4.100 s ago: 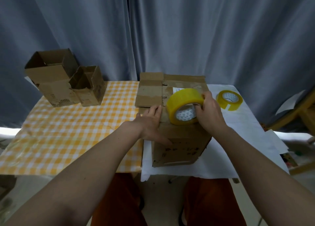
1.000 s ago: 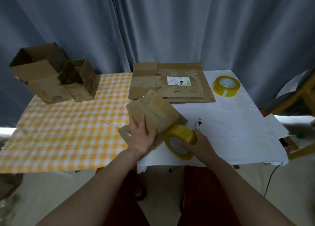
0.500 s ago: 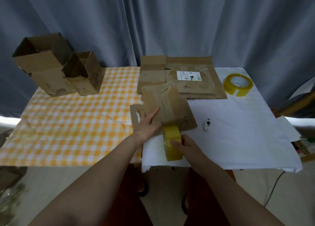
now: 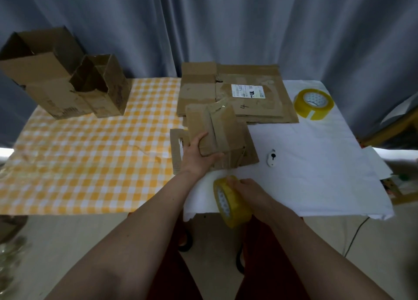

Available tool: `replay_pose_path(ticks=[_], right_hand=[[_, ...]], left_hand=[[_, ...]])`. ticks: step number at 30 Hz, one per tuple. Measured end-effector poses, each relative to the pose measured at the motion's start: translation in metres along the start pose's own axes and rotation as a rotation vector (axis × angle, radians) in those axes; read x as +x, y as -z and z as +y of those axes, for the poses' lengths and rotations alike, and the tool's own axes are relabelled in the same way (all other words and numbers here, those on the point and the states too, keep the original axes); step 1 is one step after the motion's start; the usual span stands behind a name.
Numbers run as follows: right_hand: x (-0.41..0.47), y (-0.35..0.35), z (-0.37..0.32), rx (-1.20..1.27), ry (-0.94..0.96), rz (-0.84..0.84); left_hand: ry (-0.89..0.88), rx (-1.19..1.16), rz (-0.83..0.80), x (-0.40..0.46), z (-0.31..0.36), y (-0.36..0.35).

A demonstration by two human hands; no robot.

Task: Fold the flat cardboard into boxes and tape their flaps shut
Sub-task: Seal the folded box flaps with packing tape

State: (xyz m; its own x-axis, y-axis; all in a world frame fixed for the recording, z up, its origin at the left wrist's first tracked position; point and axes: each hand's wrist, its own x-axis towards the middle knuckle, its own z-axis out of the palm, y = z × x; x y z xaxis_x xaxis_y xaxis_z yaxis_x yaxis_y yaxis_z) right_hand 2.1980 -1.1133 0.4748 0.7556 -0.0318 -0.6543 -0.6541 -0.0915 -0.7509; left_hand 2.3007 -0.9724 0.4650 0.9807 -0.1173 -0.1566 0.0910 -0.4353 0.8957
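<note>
A small brown cardboard box (image 4: pixel 222 128) stands near the table's front edge with its taped seam facing up and its lower flaps splayed out on the cloth. My left hand (image 4: pixel 199 156) grips its near left corner. My right hand (image 4: pixel 251 192) holds a yellow tape roll (image 4: pixel 228 201) just below the box, at the table's edge. A thin clear strip seems to run from the roll up to the box. A stack of flat cardboard (image 4: pixel 235 91) lies behind the box.
Two open-topped boxes (image 4: pixel 63 73) stand at the back left on the yellow checked cloth (image 4: pixel 86 152). A second yellow tape roll (image 4: pixel 314 104) and a small white cutter (image 4: pixel 272 160) lie on the white sheet (image 4: pixel 316 164) to the right. Grey curtain hangs behind.
The box has been tipped and turned onto its splayed flaps. My right hand has drawn the tape roll down from the box's top toward me, past the table's front edge.
</note>
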Motion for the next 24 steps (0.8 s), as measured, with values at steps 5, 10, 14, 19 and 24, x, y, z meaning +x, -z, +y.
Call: replay_pose_path(ticks=[5,10,14,19,24], right_hand=[[-0.005,-0.001,0.003,0.102,0.023,-0.013],[-0.007,0.006,0.002,0.125,0.053,-0.012],[0.003,0.025,0.002,0.102,0.024,0.041],[0.049,0.075,0.008,0.012,0.118,0.522],[0.097,0.102,0.010,-0.408,-0.060,0.773]], left_hand=[[0.006,-0.119,0.247,-0.022,0.007,-0.004],[0.404,-0.446,0.397,-0.060,0.004,-0.033],[0.520,-0.567,0.239,-0.058,0.000,-0.037],[0.573,-0.579,0.226,-0.052,-0.004,-0.033],[0.594,-0.548,0.322,-0.052,-0.003,-0.037]])
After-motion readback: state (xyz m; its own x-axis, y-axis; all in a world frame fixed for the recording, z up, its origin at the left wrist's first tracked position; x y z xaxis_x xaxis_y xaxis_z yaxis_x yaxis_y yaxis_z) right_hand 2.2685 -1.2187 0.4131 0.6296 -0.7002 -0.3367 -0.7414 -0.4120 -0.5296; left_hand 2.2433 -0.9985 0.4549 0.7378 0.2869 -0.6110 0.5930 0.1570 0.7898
